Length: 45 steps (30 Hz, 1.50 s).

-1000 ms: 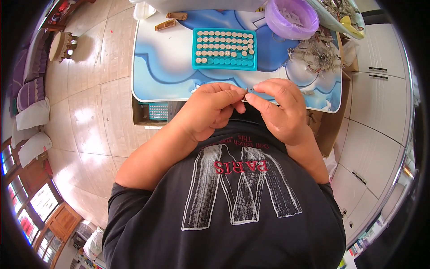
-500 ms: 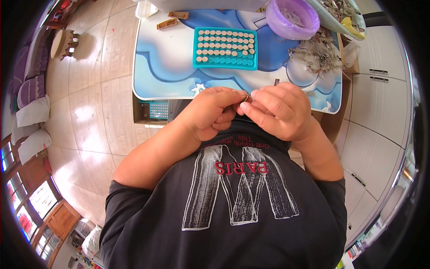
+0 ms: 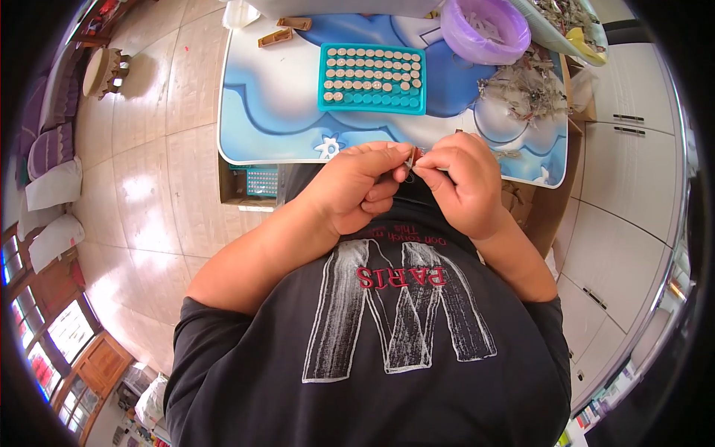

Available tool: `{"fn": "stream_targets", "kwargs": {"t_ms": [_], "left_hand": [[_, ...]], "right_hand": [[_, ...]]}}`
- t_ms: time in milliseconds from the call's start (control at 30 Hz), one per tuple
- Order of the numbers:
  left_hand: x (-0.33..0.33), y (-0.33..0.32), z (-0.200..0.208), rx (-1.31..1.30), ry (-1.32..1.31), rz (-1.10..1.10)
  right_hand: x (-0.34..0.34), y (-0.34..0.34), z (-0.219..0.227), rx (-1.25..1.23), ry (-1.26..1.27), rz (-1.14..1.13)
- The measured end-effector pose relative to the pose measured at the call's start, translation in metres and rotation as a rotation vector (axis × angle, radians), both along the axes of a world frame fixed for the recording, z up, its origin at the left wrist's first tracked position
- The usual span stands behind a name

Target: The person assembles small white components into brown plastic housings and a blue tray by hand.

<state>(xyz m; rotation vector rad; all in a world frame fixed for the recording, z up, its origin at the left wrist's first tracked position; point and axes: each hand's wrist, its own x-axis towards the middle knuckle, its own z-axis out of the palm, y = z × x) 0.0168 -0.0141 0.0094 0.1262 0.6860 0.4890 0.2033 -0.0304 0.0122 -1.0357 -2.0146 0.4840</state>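
Note:
My left hand [image 3: 356, 181] is closed in a pinch, thumb and forefinger on a small reddish-brown piece [image 3: 414, 156] in front of my chest, at the table's near edge. My right hand [image 3: 468, 182] pinches close against it from the other side, its fingertips almost meeting the left ones. A thin loop, perhaps wire or thread, hangs just below the fingertips. The piece is too small and too covered to name. Beyond the hands lies a teal tray [image 3: 322, 104] with rows of round cream-coloured pieces; part of its nearest row shows bare teal seats.
A purple-lined basin [image 3: 514, 51] with white bits stands at the far right, beside a heap of small clear-wrapped parts [image 3: 521, 89]. Two brown clip-like pieces [image 3: 275, 37] lie far left. Below the blue-white tabletop [image 3: 253, 141], another teal tray [image 3: 262, 182] sits on a shelf.
My right hand has turned and drawn its fingers into a tighter pinch, its forearm shifting inward. More of the reddish-brown piece shows. My left hand has barely moved.

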Motion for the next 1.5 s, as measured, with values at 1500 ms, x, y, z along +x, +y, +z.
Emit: {"fn": "stream_targets", "kwargs": {"t_ms": [1500], "left_hand": [[-0.005, -0.018, -0.015, -0.217, -0.354, -0.057]], "right_hand": [[-0.019, 0.006, -0.009, 0.085, 0.120, -0.273]]}}
